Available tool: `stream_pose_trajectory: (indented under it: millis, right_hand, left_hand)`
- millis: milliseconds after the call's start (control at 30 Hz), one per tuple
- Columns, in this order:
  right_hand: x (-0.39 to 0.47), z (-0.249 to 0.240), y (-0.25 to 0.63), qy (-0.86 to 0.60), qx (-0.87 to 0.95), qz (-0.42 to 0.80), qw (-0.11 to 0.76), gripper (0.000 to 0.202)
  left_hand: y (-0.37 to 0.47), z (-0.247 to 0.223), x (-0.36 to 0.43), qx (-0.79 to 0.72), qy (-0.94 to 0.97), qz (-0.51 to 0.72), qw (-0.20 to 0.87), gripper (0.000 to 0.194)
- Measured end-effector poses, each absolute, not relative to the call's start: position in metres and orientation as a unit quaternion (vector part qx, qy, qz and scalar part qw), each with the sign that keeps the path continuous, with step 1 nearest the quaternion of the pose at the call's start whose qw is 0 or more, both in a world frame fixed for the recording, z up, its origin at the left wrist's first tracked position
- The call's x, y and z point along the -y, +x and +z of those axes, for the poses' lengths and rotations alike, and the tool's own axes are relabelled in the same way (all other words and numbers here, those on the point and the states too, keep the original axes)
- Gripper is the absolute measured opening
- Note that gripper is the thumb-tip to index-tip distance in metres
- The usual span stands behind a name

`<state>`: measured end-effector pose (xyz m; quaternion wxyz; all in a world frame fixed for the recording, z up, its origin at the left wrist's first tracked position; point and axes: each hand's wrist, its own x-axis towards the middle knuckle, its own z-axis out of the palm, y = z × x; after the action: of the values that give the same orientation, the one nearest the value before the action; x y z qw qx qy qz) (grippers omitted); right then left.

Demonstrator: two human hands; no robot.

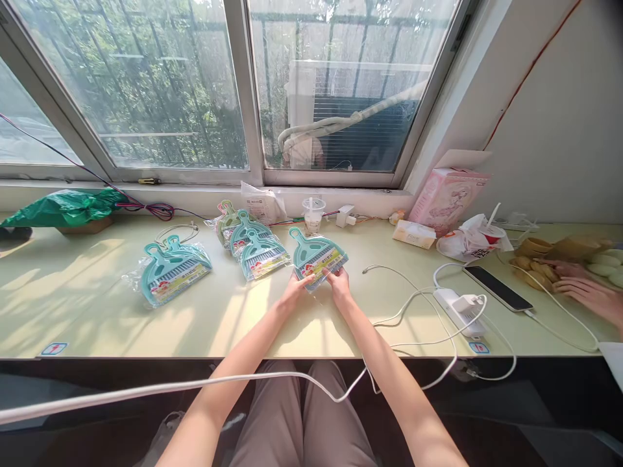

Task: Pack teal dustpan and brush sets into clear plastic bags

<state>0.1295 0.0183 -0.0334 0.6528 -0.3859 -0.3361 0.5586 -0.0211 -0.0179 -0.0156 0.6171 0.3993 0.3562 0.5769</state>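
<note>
Between my two hands is a teal mini dustpan and brush set [317,254] in clear wrapping with a yellow printed label. My left hand [296,285] grips its lower left edge, and my right hand [339,283] grips the lower right corner. The handle end points away from me, toward the window. Just left of it lie several similar wrapped sets, one teal set [263,254] in front and a green one [226,222] at the back. Farther left, more wrapped teal dustpan sets [176,271] lie in a small pile.
A power strip [457,311] with white cables and a black phone [497,288] lie to the right. Another person's hand [586,288] is at the far right. Behind stand a plastic cup [313,217], tissue pack [414,234] and pink box [448,198]. A white cable crosses before my forearms.
</note>
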Motion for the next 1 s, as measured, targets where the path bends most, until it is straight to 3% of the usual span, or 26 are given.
stream_pose_trajectory:
  millis: [333, 500, 633, 767, 900, 1000]
  right_hand:
    - [-0.025, -0.038, 0.131, -0.385, 0.326, 0.560, 0.657, 0.054]
    - [-0.032, -0.028, 0.147, -0.390, 0.392, 0.552, 0.624, 0.045]
    - [-0.035, -0.016, 0.182, -0.502, 0.451, 0.320, 0.665, 0.046]
    - [-0.031, -0.008, 0.195, -0.486, 0.649, 0.157, 0.564, 0.047]
    - [-0.028, -0.006, 0.194, -0.437, 0.706, 0.187, 0.526, 0.012]
    - [-0.025, -0.004, 0.197, -0.425, 0.681, 0.254, 0.540, 0.016]
  left_hand:
    - [-0.014, -0.022, 0.015, -0.417, 0.438, 0.565, 0.561, 0.085]
    - [-0.043, -0.012, 0.005, -0.436, 0.389, 0.560, 0.588, 0.056]
    - [-0.070, -0.004, 0.001, -0.437, 0.306, 0.593, 0.604, 0.046]
    - [-0.082, -0.001, 0.007, -0.426, 0.304, 0.540, 0.659, 0.034]
    - [-0.083, -0.001, 0.011, -0.438, 0.319, 0.470, 0.697, 0.023]
    - [-0.085, -0.001, 0.011, -0.439, 0.322, 0.461, 0.701, 0.019]
